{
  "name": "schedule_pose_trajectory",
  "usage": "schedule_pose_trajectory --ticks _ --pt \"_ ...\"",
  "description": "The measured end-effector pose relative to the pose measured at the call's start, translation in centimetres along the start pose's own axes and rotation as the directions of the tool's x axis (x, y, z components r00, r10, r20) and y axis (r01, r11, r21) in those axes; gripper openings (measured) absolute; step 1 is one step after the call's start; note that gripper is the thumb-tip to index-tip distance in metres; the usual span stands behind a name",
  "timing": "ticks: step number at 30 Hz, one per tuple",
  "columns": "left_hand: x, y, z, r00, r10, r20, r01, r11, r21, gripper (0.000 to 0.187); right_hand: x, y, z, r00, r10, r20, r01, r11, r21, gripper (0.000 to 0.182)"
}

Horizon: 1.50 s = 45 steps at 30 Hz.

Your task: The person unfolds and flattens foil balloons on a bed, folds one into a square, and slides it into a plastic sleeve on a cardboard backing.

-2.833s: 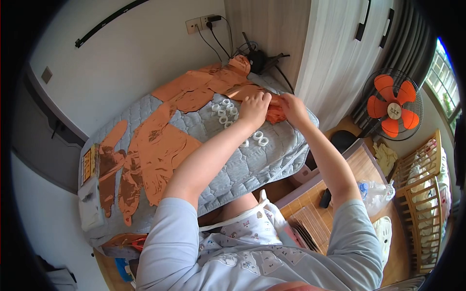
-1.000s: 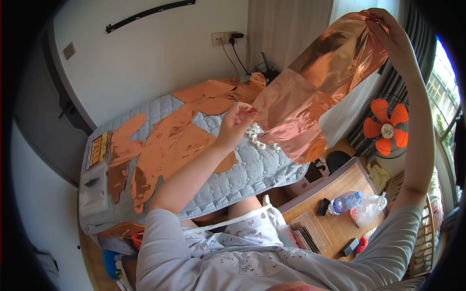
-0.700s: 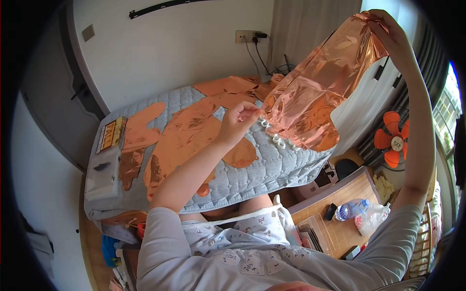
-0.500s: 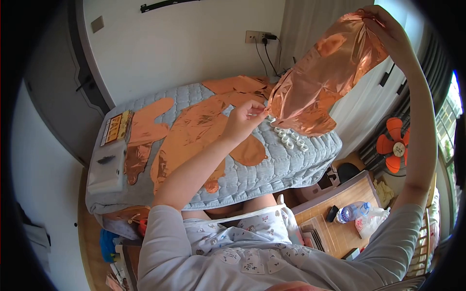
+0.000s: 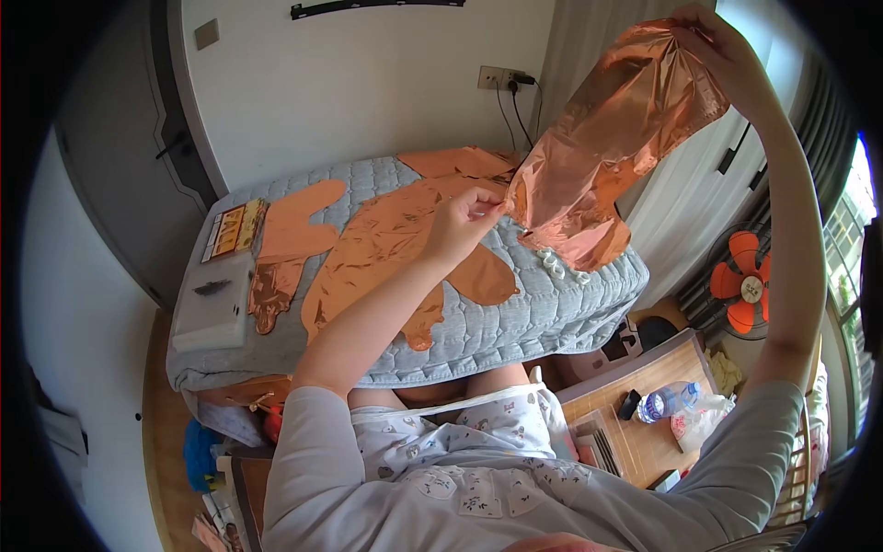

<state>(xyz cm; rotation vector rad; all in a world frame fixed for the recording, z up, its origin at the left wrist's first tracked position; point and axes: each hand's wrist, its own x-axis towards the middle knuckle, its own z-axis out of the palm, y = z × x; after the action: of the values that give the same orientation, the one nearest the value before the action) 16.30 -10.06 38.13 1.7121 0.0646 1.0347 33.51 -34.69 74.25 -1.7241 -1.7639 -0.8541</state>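
Observation:
A shiny copper-coloured foil sheet (image 5: 612, 147) hangs stretched between my two hands over the bed's right end. My right hand (image 5: 713, 46), raised high at the upper right, grips its top edge, where the foil gathers in creases. Lower down, my left hand (image 5: 469, 219) pinches the foil's left corner between thumb and fingers. Flat copper foil shapes (image 5: 377, 235) lie on the quilted grey bed (image 5: 543, 322), left of and beneath my left forearm. Small white rings (image 5: 555, 265) rest on the quilt just below the hanging foil, which partly covers them.
On the bed's left lie a picture box (image 5: 235, 230) and a clear plastic packet (image 5: 212, 306). A low wooden table (image 5: 635, 446) at the lower right bears a water bottle (image 5: 667, 403) and plastic bag (image 5: 701, 421). An orange-bladed fan (image 5: 751, 289) stands near the window.
The hanging foil has swung and turned, its lower part now covering more of the white rings. Both hands keep their hold. The view has shifted slightly.

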Motion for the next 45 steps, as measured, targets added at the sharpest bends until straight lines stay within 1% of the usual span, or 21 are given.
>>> schedule_pose_trajectory --ticks 4,6,10,15,18,19,20,22,26,28,30,31,33,35,37,38,39,40,41,43,45 --pt "-0.4 0.5 -0.8 1.000 0.000 -0.012 -0.001 1.000 -0.028 0.015 -0.1 1.6 -0.7 1.000 0.003 0.002 -0.003 0.998 0.057 0.018" --pt "-0.5 0.5 -1.4 1.000 -0.004 -0.010 0.004 1.000 -0.012 0.015 0.1 4.3 -0.7 0.994 -0.019 0.112 0.003 0.989 0.149 0.032" --pt "0.0 -0.3 -3.2 0.999 -0.034 0.036 0.032 0.998 0.060 0.015 -0.5 6.4 0.7 0.991 0.035 0.131 -0.062 0.976 0.207 0.031" --pt "1.4 -1.1 -6.0 0.967 -0.224 0.125 0.228 0.973 -0.019 0.015 -0.2 5.8 3.7 0.910 0.222 0.350 -0.283 0.950 0.134 0.030" --pt "3.2 -1.1 -7.9 0.946 -0.304 0.111 0.292 0.950 0.108 0.020 0.3 5.0 5.5 0.877 0.221 0.428 -0.293 0.949 0.111 0.031" --pt "4.1 -1.4 -8.7 0.927 -0.366 0.079 0.346 0.918 0.194 0.023 0.4 6.2 6.7 0.875 0.220 0.430 -0.296 0.948 0.117 0.031" --pt "5.1 -2.9 -9.5 0.957 -0.282 0.069 0.269 0.949 0.164 0.025 0.7 7.6 8.6 0.919 0.156 0.362 -0.240 0.950 0.200 0.029" --pt "7.3 -2.6 -10.8 0.949 -0.313 0.026 0.302 0.932 0.202 0.024 2.3 10.5 10.4 0.954 0.097 0.284 -0.179 0.943 0.281 0.027" --pt "12.1 -2.0 -12.8 0.948 -0.312 -0.065 0.319 0.925 0.204 0.023 5.4 12.5 11.1 0.968 0.055 0.244 -0.078 0.993 0.086 0.024" --pt "14.6 -2.2 -14.2 0.957 -0.280 -0.080 0.291 0.940 0.181 0.023 6.8 9.0 10.3 0.980 0.069 0.187 -0.066 0.998 -0.021 0.023" --pt "16.4 -1.6 -15.6 0.988 -0.058 -0.140 0.099 0.949 0.299 0.022 6.1 1.4 8.6 0.957 0.237 0.170 -0.208 0.963 -0.175 0.024" --pt "17.0 -1.9 -16.5 0.989 -0.061 -0.137 0.100 0.949 0.298 0.022 5.3 -0.1 8.8 0.955 0.241 0.171 -0.211 0.962 -0.176 0.024" --pt "17.6 -2.7 -18.3 0.989 0.071 -0.130 -0.015 0.919 0.394 0.019 3.5 -2.5 9.1 0.953 0.183 0.243 -0.185 0.983 -0.013 0.045" --pt "16.7 -3.3 -20.1 0.993 0.039 -0.109 0.006 0.925 0.379 0.020 -0.5 -4.7 12.3 0.998 -0.056 0.015 0.055 0.994 0.093 0.022" --pt "14.7 -3.5 -21.3 0.998 -0.062 0.026 0.043 0.887 0.459 0.019 -4.6 -7.5 15.6 0.987 -0.154 0.045 0.152 0.988 0.041 0.021" --pt "13.7 -3.6 -21.6 0.998 -0.061 0.029 0.041 0.888 0.459 0.019 -6.8 -8.3 18.4 0.965 -0.262 -0.005 0.262 0.964 0.056 0.019" --pt "12.6 -3.9 -21.8 0.987 -0.159 0.010 0.132 0.852 0.506 0.019 -9.1 -9.1 21.2 0.929 -0.366 -0.056 0.370 0.927 0.066 0.017" --pt "11.6 -4.1 -22.2 0.967 -0.254 -0.017 0.221 0.805 0.550 0.018 -11.4 -10.6 23.2 0.939 -0.342 0.046 0.338 0.938 0.074 0.017" --pt "10.9 -4.8 -22.9 0.968 -0.251 -0.019 0.219 0.804 0.553 0.018 -13.4 -12.1 25.1 0.937 -0.316 0.145 0.308 0.948 0.079 0.017" --pt "9.7 -7.5 -24.8 0.959 -0.280 0.052 0.164 0.692 0.703 0.016 -16.8 -14.4 30.0 0.964 -0.259 0.066 0.225 0.919 0.325 0.018" --pt "8.9 -9.2 -26.3 0.955 -0.270 0.124 0.117 0.725 0.678 0.016 -19.3 -16.5 32.7 0.964 -0.200 0.173 0.127 0.925 0.359 0.019"
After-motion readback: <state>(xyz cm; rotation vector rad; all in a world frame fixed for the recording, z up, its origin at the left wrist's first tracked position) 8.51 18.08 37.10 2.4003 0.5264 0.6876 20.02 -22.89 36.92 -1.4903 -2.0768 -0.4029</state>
